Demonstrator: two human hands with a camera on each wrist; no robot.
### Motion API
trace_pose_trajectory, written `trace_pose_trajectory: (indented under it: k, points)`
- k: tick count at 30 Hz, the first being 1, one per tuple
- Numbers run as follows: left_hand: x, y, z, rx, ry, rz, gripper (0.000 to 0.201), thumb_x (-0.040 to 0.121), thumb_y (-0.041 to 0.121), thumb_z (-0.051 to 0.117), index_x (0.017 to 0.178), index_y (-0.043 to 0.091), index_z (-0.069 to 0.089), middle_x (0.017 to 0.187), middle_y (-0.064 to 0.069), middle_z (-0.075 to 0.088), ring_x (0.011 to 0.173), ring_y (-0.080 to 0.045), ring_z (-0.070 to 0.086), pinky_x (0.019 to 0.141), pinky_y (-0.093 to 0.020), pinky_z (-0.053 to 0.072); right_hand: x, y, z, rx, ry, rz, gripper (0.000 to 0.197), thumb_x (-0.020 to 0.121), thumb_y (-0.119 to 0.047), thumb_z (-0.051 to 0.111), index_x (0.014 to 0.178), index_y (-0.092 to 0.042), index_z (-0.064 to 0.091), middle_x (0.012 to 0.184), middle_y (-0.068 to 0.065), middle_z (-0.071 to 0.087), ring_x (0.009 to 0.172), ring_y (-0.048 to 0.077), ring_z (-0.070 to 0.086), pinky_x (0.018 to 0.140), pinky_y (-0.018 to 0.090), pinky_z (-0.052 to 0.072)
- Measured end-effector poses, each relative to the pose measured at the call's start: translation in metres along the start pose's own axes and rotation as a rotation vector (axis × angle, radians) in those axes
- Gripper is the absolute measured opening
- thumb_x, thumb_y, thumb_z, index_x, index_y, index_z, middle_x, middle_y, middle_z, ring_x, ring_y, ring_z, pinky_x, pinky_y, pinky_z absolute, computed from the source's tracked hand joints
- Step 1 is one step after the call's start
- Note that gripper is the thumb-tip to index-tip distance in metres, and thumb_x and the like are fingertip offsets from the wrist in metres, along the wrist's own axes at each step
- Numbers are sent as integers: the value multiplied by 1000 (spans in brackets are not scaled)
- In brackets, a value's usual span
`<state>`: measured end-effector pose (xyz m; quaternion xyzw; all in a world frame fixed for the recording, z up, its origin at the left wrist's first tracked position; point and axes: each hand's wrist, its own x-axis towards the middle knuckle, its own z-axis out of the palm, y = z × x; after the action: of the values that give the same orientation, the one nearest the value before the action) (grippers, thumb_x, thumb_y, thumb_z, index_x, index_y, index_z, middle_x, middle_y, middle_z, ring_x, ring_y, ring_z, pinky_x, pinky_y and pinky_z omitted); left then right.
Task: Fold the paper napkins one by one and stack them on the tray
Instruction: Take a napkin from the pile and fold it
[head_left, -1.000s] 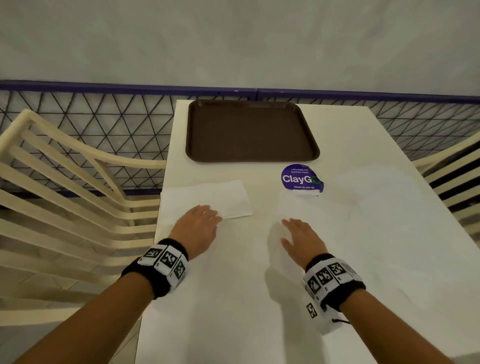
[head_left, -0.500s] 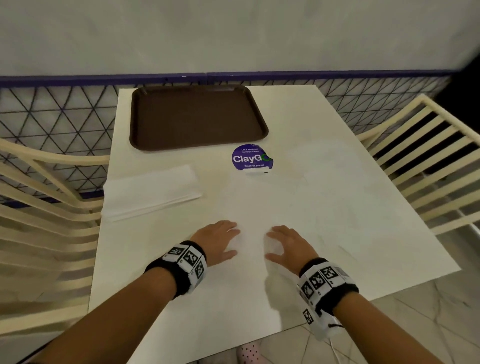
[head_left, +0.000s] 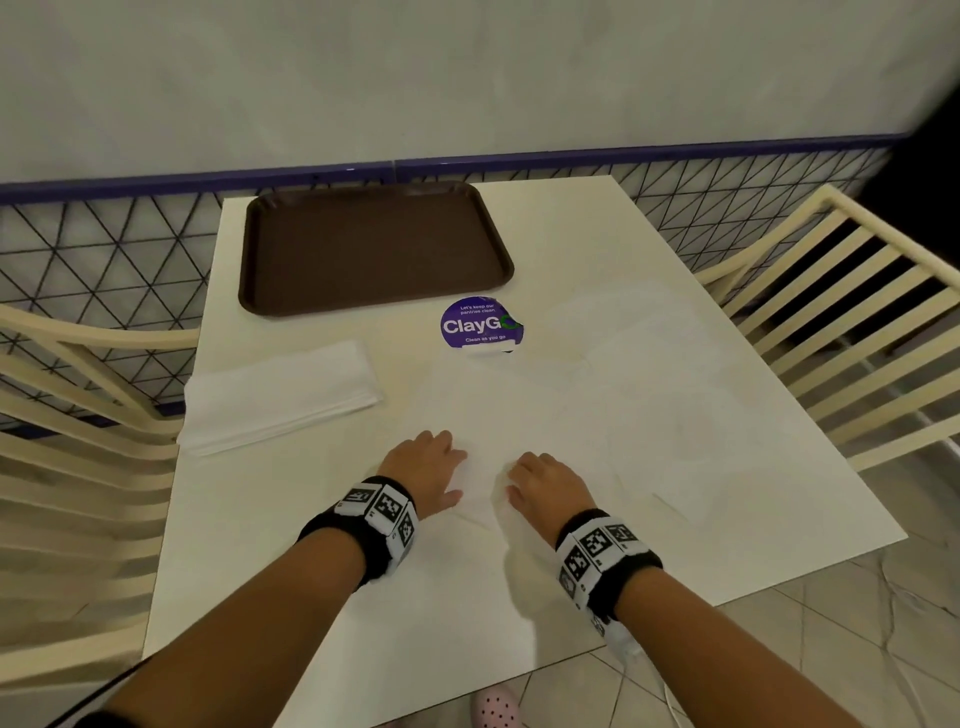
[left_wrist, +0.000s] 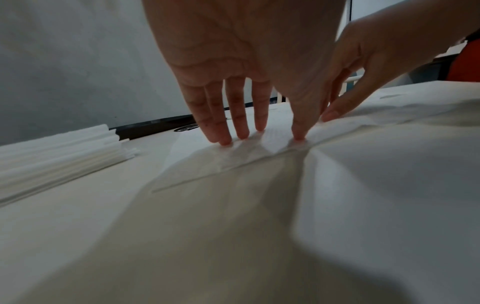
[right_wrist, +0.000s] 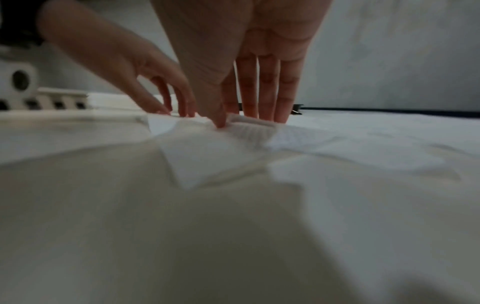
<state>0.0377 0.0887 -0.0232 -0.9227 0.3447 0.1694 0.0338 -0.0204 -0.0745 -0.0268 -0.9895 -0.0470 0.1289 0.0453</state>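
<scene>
A brown tray (head_left: 374, 244) lies bare at the table's far left. A stack of white napkins (head_left: 280, 395) sits on the table's left edge, seen side-on in the left wrist view as napkin stack (left_wrist: 52, 152). One thin white napkin (head_left: 488, 410) is spread flat on the table's middle. My left hand (head_left: 441, 465) presses it with straight fingers (left_wrist: 233, 137). My right hand (head_left: 524, 475) rests close beside it, thumb (right_wrist: 221, 123) down on the napkin (right_wrist: 207, 156). A small ridge of paper stands between that thumb and the straight fingers (right_wrist: 267, 111).
A round purple ClayGo sticker (head_left: 480, 325) is on the table (head_left: 675, 467) just in front of the tray. Cream slatted chairs stand at the left (head_left: 78, 415) and right (head_left: 841, 312). A wire mesh fence (head_left: 104, 249) runs behind the table.
My left hand left the napkin stack and came to the middle beside the right hand. Both hands drew nearer the front edge, onto the spread napkin. The head view swung right.
</scene>
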Motion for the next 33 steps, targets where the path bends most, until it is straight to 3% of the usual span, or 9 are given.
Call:
trace_pose_trajectory:
  k: [4,7,10,12,15,18,24,29,33]
  points:
    - [4,5,1,51,72,-3,61,91,42,46,145,21,26,146,0,25,126,-20,34,98,-30,33,10,8,1,-116,72,-78,42,15,-14,89,38,-16,54,38,-3,48,28,13,46,35,10,30]
    - [8,3,-7,35,219,25,65,77,38,70,135,20,47,140,-1,45,119,-18,51,94,-28,43,7,8,-23,-106,188,-112,39,26,-9,88,39,-14,52,37,-2,47,28,16,44,36,13,30]
    - [14,-9,-17,-25,471,130,40,47,16,91,83,20,76,83,-1,74,71,-18,71,60,-25,54,8,13,-48,-18,354,-168,28,42,-6,84,47,-11,57,44,0,53,34,19,49,39,17,37]
    - [2,-15,-31,-79,557,179,8,63,17,76,71,20,76,66,1,70,60,-15,69,53,-20,51,5,13,-59,71,423,-209,24,48,-6,84,56,-11,61,51,0,59,39,19,53,43,17,42]
    - [-25,-22,-28,-152,588,183,31,77,26,46,68,20,75,69,2,72,64,-13,70,56,-20,53,1,7,-61,122,306,-260,33,65,-20,81,94,-11,67,94,3,70,75,19,68,64,19,51]
    - [-64,-29,-8,-165,516,118,30,74,30,45,65,25,73,71,7,72,61,-9,69,47,-16,51,0,-2,-46,107,-62,-300,39,95,-25,49,133,-16,47,147,-3,38,132,16,41,107,26,32]
    - [-122,-28,24,-330,142,-240,32,92,35,44,110,16,63,107,1,66,98,-19,61,81,-25,46,11,-32,-17,140,-273,-391,34,100,-19,39,131,-17,52,148,-2,39,139,14,32,114,26,23]
    - [-136,-19,33,-389,87,-334,24,92,30,48,110,17,58,108,2,63,96,-17,56,79,-23,40,15,-40,-16,237,-338,-387,29,98,-15,43,117,-6,63,118,13,65,112,27,58,94,29,42]
    - [-137,-24,36,-625,45,-414,24,91,26,53,110,12,59,96,-2,63,84,-15,53,71,-19,36,18,-36,-20,250,-371,-361,26,98,-17,44,112,-5,62,115,10,65,107,24,57,69,15,27]
